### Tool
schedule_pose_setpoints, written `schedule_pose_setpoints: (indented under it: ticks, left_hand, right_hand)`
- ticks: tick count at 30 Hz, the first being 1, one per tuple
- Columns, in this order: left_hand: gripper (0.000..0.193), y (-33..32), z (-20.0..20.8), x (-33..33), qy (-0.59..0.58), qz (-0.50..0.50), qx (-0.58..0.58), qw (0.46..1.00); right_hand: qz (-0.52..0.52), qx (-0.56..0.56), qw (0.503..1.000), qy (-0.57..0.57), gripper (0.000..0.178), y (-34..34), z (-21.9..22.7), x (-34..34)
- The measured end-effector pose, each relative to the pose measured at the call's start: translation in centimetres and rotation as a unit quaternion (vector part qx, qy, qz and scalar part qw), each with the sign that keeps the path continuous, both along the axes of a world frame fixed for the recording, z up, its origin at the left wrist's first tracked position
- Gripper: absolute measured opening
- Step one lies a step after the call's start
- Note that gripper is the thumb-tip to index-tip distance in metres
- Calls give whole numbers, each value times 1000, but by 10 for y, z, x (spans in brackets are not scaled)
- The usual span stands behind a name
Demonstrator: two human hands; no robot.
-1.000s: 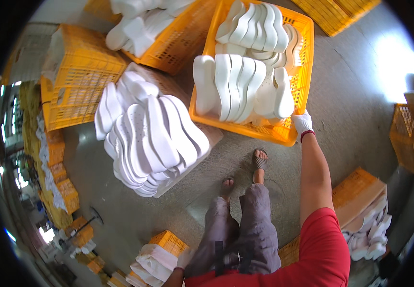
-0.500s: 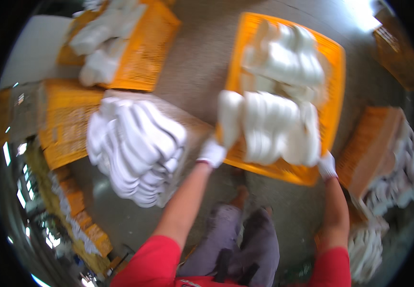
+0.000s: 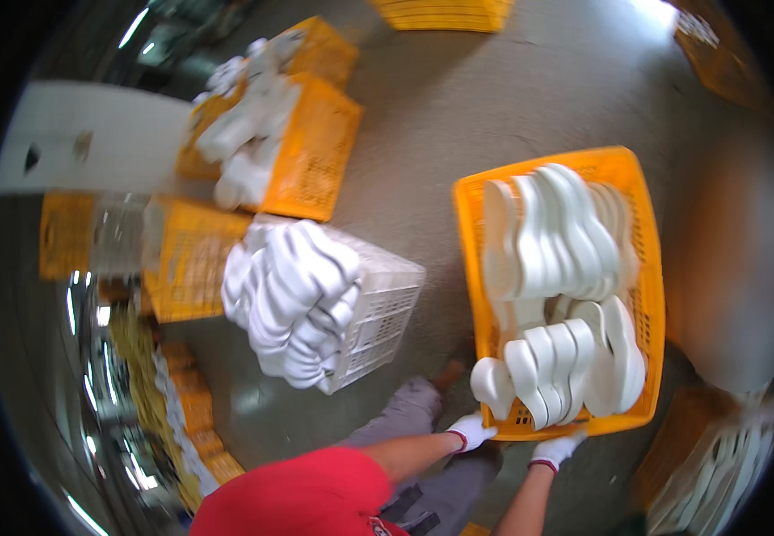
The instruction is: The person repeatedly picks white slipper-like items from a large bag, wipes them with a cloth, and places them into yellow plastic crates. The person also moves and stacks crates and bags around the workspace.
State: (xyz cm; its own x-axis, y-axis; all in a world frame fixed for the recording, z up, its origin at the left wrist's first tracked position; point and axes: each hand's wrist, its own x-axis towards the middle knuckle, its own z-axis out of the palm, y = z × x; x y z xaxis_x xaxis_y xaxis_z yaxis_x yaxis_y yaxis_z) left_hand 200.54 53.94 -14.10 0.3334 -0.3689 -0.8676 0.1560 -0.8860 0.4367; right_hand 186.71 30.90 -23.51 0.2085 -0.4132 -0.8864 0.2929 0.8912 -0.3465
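OK, head cam: your L grip (image 3: 471, 432) is clenched on the near L corner of the big yellow crate (image 3: 653, 322), & your R grip (image 3: 555, 448) grasps the same near rim a bit further R; some fingertips are hidden at the edge. Both wear white gloves w/ dark red cuffs. The crate's right ahead of you, R of ctr in view. Inside it, white sole-shaped pcs (image 3: 552, 232) stand on edge in two main rows, far & near, w/ flatter ones betw. One pc sits a little off by itself at the near L.

To your L, apart from your crate, there's a white crate (image 3: 378, 326) on the grey floor (image 3: 423, 134), heaped w/ a pile of white soles (image 3: 284, 295). Just beyond it, upper L, you've an orange crate (image 3: 315, 147) w/ white pcs poking out the top. Another slatted crate (image 3: 199, 268) stands L of the heap, near a white panel (image 3: 105, 134). Far L, a row of small crates (image 3: 195, 406); lower R, a container (image 3: 718, 473) w/ long white pcs. R edge: large smear, too blurred to ID. Also visible: your red sleeve (image 3: 307, 491), grey trousers (image 3: 409, 411) & part of one foot (image 3: 448, 373).
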Motion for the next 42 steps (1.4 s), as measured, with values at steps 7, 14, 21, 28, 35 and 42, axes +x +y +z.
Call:
schedule_pose_setpoints:
  ticks: [7, 14, 21, 28, 35, 42]
  left_hand:
    - [27, -84, 111, 309, -549, -276, -60, 787]
    - [57, -213, -58, 557, -109, 55, -96, 988]
    - [64, -233, -14, 486, 38, 97, -173, 979]
    - [69, -206, 175, 302, 17, 27, -256, 966]
    - [64, -193, 335, 36, 67, 21, -264, 962]
    - [39, -281, 412, -250, 102, -117, -347, 925]
  right_hand:
    - [44, -144, 860, 487, 32, 12, 3, 11]
    - [123, -154, 815, 544, 42, 4, 19, 25]
    - [180, -126, 828, 516, 43, -16, 33, -27]
    - [94, -122, 912, 380, 41, 10, 110, -202]
    - [-126, -93, 905, 395, 25, 163, 358, -451]
    - [-285, -178, 791, 511, 23, 253, 513, -685]
